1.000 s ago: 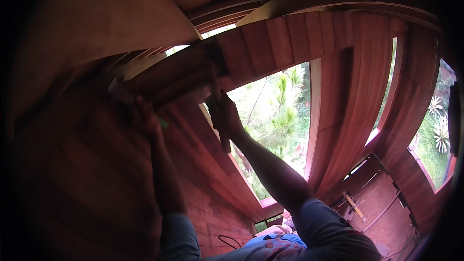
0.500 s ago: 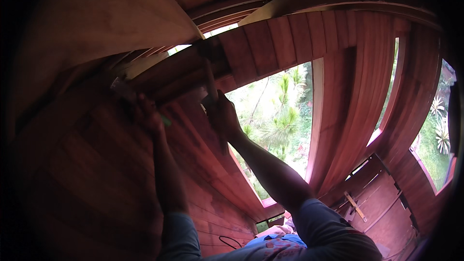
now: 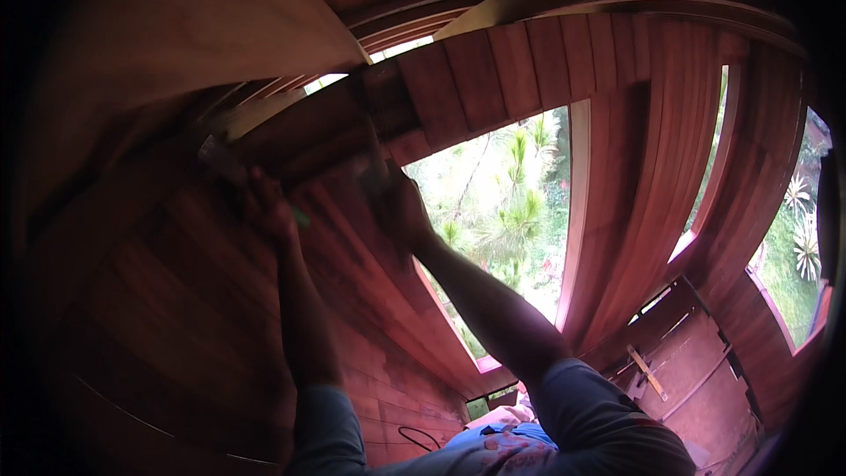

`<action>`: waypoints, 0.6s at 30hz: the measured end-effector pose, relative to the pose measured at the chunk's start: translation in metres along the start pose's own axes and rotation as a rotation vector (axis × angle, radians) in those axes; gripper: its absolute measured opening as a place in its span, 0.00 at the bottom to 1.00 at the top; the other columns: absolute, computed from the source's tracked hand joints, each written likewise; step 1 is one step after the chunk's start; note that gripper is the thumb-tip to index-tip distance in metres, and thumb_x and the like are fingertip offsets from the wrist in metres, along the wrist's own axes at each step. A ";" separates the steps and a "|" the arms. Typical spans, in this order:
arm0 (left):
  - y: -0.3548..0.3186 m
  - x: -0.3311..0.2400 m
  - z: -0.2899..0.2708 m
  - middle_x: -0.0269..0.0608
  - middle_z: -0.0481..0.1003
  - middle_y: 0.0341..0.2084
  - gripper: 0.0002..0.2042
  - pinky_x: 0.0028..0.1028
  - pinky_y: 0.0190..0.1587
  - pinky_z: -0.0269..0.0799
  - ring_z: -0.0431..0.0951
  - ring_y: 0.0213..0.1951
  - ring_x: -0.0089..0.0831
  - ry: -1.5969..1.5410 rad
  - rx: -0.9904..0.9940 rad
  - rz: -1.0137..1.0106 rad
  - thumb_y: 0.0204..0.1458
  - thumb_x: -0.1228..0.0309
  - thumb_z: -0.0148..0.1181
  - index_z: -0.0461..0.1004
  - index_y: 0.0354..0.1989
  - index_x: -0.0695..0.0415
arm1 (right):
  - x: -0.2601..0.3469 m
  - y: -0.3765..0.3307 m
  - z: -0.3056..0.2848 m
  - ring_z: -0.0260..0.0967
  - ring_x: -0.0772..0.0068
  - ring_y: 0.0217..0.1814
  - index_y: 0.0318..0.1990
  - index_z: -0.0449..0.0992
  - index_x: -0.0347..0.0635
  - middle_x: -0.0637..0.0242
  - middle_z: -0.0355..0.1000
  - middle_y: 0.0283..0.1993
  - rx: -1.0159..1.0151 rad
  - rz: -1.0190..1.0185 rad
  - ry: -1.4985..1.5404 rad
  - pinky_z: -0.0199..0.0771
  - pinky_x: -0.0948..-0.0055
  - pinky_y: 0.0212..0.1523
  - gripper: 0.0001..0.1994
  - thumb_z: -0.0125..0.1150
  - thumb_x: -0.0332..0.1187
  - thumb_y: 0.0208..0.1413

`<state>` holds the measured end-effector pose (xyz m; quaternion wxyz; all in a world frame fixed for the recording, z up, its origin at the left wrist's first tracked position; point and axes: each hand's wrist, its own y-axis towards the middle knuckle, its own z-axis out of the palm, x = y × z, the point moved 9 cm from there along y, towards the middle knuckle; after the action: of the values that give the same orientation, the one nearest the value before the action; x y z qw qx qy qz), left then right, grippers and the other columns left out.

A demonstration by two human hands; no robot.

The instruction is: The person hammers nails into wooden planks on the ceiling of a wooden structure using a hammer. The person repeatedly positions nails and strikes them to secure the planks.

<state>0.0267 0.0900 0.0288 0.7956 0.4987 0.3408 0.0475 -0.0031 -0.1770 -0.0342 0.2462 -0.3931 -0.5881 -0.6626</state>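
Observation:
My left hand point(image 3: 271, 209) is raised against the dark plank wall at the left, its fingers closed around a slim tool. This tool has a pale, flat grey end point(image 3: 214, 152) up by the beam and a bit of green point(image 3: 301, 218) below the palm; its exact kind is lost in shadow. Further right, beside the window's left edge, my right hand point(image 3: 398, 207) grips a long, straight stick-like tool point(image 3: 374, 134) pointing upward. Its top end is blurred against the dark boards, so I cannot tell its kind. The two hands are apart.
A large pale panel point(image 3: 203, 35) slopes overhead at the upper left. Reddish plank walls point(image 3: 617, 203) surround a bright window opening point(image 3: 502, 211) with greenery outside. A strip of wood point(image 3: 648, 373) lies at the lower right, near blue cloth point(image 3: 520, 434) and a dark cord point(image 3: 419, 439).
My right hand and its stick-like tool have shifted slightly left, and the tool is more blurred now. The left hand stays nearly in place with its tool.

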 end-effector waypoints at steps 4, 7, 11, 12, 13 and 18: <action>-0.003 0.009 0.011 0.43 0.75 0.35 0.16 0.26 0.34 0.71 0.75 0.34 0.27 0.061 0.087 -0.102 0.64 0.60 0.51 0.74 0.42 0.63 | -0.032 0.001 0.001 0.77 0.53 0.33 0.49 0.70 0.38 0.50 0.75 0.33 0.088 0.011 -0.162 0.72 0.60 0.28 0.17 0.56 0.42 0.60; 0.000 0.015 0.007 0.46 0.78 0.38 0.16 0.27 0.36 0.74 0.78 0.36 0.29 0.146 0.096 0.011 0.65 0.61 0.50 0.74 0.45 0.63 | -0.078 -0.048 0.006 0.75 0.63 0.27 0.51 0.69 0.40 0.55 0.73 0.29 0.232 0.072 -0.190 0.72 0.64 0.28 0.19 0.54 0.47 0.63; 0.016 0.038 -0.005 0.46 0.78 0.40 0.17 0.27 0.40 0.73 0.79 0.39 0.29 0.492 0.053 0.686 0.65 0.60 0.47 0.73 0.48 0.63 | -0.109 -0.149 -0.003 0.68 0.71 0.25 0.44 0.72 0.41 0.60 0.70 0.26 0.399 0.311 -0.103 0.69 0.66 0.29 0.22 0.55 0.53 0.62; 0.021 0.040 -0.006 0.45 0.77 0.41 0.17 0.27 0.41 0.72 0.78 0.39 0.29 0.512 0.058 0.760 0.66 0.61 0.47 0.73 0.48 0.63 | -0.122 -0.172 -0.010 0.69 0.67 0.30 0.36 0.73 0.38 0.58 0.72 0.27 0.418 0.406 -0.131 0.69 0.64 0.34 0.23 0.58 0.54 0.60; 0.026 0.042 -0.005 0.45 0.77 0.40 0.17 0.27 0.42 0.72 0.77 0.40 0.28 0.408 0.073 0.656 0.66 0.61 0.46 0.73 0.48 0.62 | -0.132 -0.194 -0.016 0.66 0.71 0.28 0.34 0.73 0.38 0.62 0.69 0.24 0.394 0.424 -0.060 0.68 0.67 0.32 0.24 0.57 0.55 0.60; -0.015 0.022 0.007 0.38 0.72 0.36 0.15 0.26 0.38 0.70 0.71 0.33 0.25 -0.294 0.091 -0.288 0.65 0.61 0.49 0.71 0.46 0.62 | -0.205 -0.298 -0.069 0.63 0.82 0.21 0.34 0.74 0.39 0.72 0.64 0.20 0.397 0.728 -0.071 0.64 0.74 0.23 0.22 0.59 0.54 0.59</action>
<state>0.0433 0.0859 0.0073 0.8118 0.4819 0.2907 -0.1556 -0.1373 -0.2159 -0.3749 0.5152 -0.5429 -0.5351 -0.3919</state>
